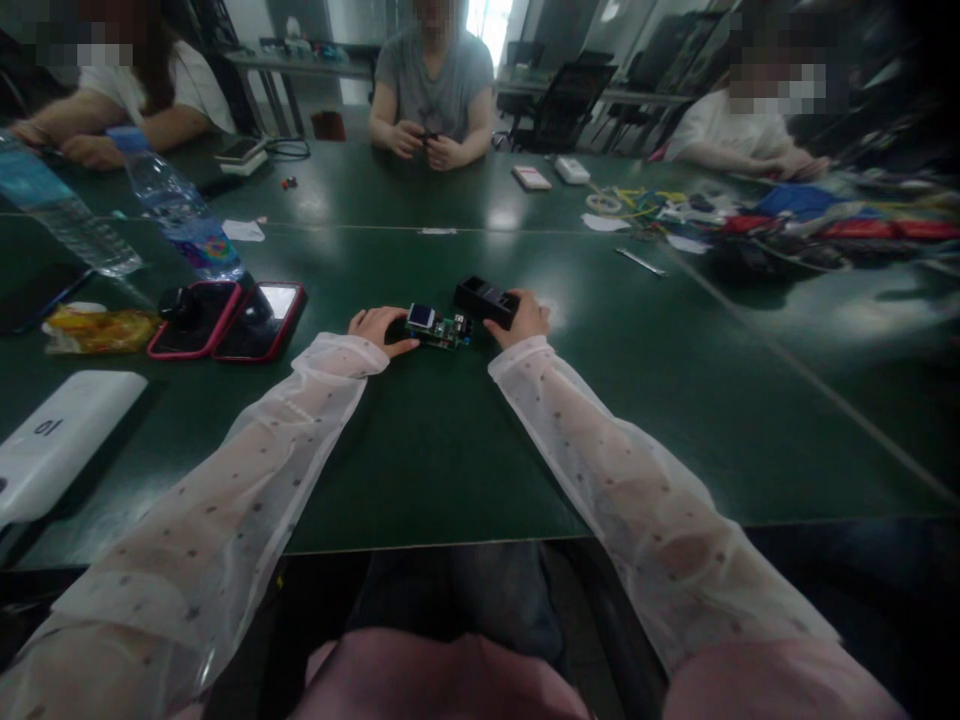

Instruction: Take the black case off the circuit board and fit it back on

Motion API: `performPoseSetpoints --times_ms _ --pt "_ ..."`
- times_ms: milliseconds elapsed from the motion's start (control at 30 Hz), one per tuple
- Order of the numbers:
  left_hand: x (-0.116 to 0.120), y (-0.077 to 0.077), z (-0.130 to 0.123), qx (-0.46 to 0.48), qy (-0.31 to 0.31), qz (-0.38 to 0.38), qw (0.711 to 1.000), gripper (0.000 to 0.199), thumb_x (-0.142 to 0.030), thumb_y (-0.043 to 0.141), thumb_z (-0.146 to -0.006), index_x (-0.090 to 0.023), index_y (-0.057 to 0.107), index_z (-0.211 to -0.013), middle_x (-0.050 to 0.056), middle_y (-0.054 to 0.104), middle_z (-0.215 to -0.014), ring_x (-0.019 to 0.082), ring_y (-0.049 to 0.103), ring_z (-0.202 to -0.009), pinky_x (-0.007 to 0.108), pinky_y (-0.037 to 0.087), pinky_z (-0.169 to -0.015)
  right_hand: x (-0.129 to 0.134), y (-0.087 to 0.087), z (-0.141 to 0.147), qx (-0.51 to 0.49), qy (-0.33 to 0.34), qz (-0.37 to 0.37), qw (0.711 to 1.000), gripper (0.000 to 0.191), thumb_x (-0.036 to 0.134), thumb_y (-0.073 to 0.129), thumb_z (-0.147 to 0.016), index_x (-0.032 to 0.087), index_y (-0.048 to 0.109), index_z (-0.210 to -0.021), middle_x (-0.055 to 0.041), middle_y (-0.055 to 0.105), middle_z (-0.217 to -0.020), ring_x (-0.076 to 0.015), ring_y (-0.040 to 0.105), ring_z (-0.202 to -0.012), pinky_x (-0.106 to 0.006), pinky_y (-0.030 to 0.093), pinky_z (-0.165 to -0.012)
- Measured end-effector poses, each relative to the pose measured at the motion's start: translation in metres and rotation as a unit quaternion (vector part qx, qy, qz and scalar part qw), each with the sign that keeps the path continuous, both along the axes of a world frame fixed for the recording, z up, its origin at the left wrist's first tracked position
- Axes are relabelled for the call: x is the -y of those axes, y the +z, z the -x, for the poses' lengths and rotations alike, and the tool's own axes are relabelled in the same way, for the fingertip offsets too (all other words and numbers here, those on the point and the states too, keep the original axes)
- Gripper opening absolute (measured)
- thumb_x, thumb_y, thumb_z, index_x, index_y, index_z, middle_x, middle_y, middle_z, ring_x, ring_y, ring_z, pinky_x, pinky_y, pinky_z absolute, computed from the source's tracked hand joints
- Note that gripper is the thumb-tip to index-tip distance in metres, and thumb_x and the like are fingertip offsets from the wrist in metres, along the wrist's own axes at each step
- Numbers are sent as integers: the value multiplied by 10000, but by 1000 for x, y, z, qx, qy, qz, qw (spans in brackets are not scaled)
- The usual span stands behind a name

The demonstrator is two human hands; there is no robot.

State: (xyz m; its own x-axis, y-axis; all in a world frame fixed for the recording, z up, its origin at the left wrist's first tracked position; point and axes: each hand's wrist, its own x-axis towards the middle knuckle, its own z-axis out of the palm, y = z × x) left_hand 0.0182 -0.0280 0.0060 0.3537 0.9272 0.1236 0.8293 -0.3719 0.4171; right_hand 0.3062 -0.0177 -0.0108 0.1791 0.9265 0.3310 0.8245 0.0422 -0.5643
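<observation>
My left hand (381,330) grips the left end of a green circuit board (444,329) between thumb and fingers. A small square screen (421,316) sits on the board near that hand, and little connectors show at its right end. In my right hand (527,320) is a black rectangular plastic case (484,298), held by its right end with its left end reaching toward the board. Board and case are close together just above or on the green table (450,450); I cannot tell whether they touch.
To the left are two water bottles (184,215), pink-edged phones (259,320), a yellow wrapper (97,328) and a white power bank (67,440). A wrench (640,262) lies to the right, before a heap of cables (787,225). Across the table sit three people, one in grey (433,85).
</observation>
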Motion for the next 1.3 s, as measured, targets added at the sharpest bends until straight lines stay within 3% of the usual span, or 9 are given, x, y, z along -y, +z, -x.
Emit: performPoseSetpoints --times_ms 267,400,533,667,833,967,1033,1167,1300 --pt "0 -2 1 9 -1 -10 1000 577 -609 587 -792 -247 542 -1240 88 573 -1353 315 477 -1295 540 264 -1129 11 16 3 -19 31 -29 999 644 441 637 -774 224 401 -1333 -148 512 -1281 -380 444 -1226 -601 389 -1008" --pt "-1 -4 2 9 -3 -12 1000 591 -615 585 -792 -239 537 -1246 92 568 -1361 318 471 -1305 553 258 -1130 15 20 16 -19 82 -84 993 682 499 558 -835 231 320 -1415 -151 434 -1386 -357 413 -1286 -564 387 -1035" --pt "-1 -3 2 8 3 -5 1000 581 -611 597 -781 -270 533 -1248 65 569 -1361 317 465 -1310 545 254 -1137 22 20 29 -17 148 -91 985 707 531 570 -822 251 325 -1423 -132 433 -1404 -342 395 -1311 -552 367 -1076" --pt "1 -2 0 9 17 -4 1000 606 -594 609 -775 -253 525 -1269 77 569 -1356 330 463 -1308 536 243 -1146 25 15 33 -10 217 -81 973 685 469 622 -787 243 379 -1386 -133 478 -1361 -333 433 -1282 -533 363 -1092" --pt "3 -2 -2 1 31 0 1000 713 -624 646 -725 -224 506 -1298 103 559 -1362 344 454 -1316 516 235 -1156 22 4 34 15 256 -41 966 650 372 687 -753 241 434 -1337 -129 536 -1251 -337 495 -1214 -549 414 -1037" --pt "3 -3 -2 38 33 -5 999 908 -663 622 -726 -211 334 -1460 125 512 -1433 333 428 -1356 518 224 -1160 19 2 31 31 273 -21 961 624 319 719 -744 279 447 -1304 -105 563 -1192 -343 523 -1171 -562 450 -979" --pt "3 -4 -1 55 29 -1 998 844 -674 516 -802 -213 314 -1480 120 529 -1424 312 442 -1353 520 226 -1158 20 3 30 32 280 -28 959 617 312 732 -732 292 452 -1281 -95 564 -1202 -342 519 -1166 -560 453 -970" --pt "2 -2 1 73 29 12 997 650 -642 305 -914 -246 458 -1406 82 626 -1306 266 527 -1278 501 249 -1153 29 8 33 37 276 -56 959 602 281 761 -681 286 481 -1214 -81 567 -1216 -349 488 -1177 -553 442 -968" --pt "3 1 2 87 26 16 996 617 -641 360 -905 -256 517 -1361 66 673 -1215 256 564 -1237 484 285 -1143 36 10 38 -2 263 -49 963 621 356 797 -643 289 488 -1177 -75 587 -1178 -346 496 -1156 -548 438 -952"
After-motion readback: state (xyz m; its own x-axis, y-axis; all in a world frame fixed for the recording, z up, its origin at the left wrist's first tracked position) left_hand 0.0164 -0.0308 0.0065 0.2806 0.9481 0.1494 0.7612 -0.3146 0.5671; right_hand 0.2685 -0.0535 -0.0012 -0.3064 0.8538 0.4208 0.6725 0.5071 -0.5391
